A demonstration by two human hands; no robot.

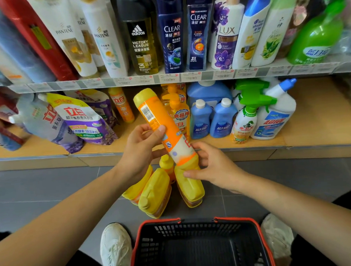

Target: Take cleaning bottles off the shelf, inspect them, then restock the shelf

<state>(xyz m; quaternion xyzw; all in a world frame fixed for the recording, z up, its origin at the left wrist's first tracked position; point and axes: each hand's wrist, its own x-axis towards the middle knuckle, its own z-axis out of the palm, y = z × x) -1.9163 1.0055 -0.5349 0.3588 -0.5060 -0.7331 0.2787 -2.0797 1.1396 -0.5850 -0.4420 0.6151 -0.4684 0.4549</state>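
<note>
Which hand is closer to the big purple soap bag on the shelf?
The left hand. It grips the orange bottle just right of the purple bag; the right hand is farther right, at the bottle's lower end.

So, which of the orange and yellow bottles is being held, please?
The tilted orange bottle, held by left hand and right hand; the yellow bottles sit on the floor.

Shelf point(317, 120) right free; perhaps 4 floor bottles point(155, 193) obstruct.

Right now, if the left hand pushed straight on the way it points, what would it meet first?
The orange bottle the left hand already grips; behind it, probably the pump bottle on the shelf.
</note>
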